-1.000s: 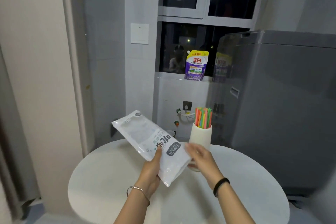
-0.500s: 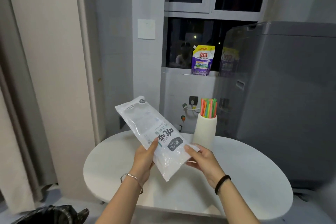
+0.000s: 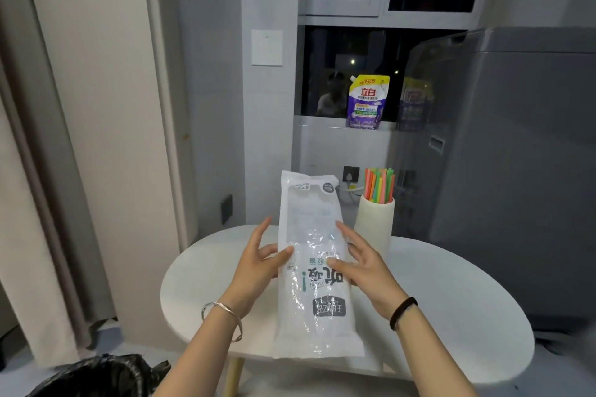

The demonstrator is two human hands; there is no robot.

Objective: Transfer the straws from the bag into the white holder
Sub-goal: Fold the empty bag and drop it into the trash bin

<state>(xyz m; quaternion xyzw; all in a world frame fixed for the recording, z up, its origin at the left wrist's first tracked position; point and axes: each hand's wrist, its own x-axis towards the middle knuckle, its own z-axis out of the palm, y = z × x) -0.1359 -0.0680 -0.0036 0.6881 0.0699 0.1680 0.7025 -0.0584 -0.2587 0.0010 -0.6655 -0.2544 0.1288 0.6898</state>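
Note:
I hold a white and clear plastic straw bag [image 3: 314, 271] upright in front of me, above the round white table [image 3: 458, 309]. My left hand [image 3: 258, 266] pinches its left edge, thumb on the front. My right hand [image 3: 366, 264] holds the right edge, also with the thumb on the front. The bag looks flat, and I cannot make out any straws inside it. The white holder [image 3: 374, 227] stands on the table just behind my right hand. A bunch of coloured straws [image 3: 379, 185] sticks up out of the holder.
A grey appliance [image 3: 516, 171] stands close to the table's right side. A purple detergent pouch [image 3: 367, 103] sits on the window ledge. A black rubbish bag [image 3: 96, 375] lies on the floor at lower left. A curtain [image 3: 42, 171] hangs at left.
The bag has turned from a slant to upright and now hangs in front of me. Both hands have moved up from its lower end to its sides. The view has shifted back and left.

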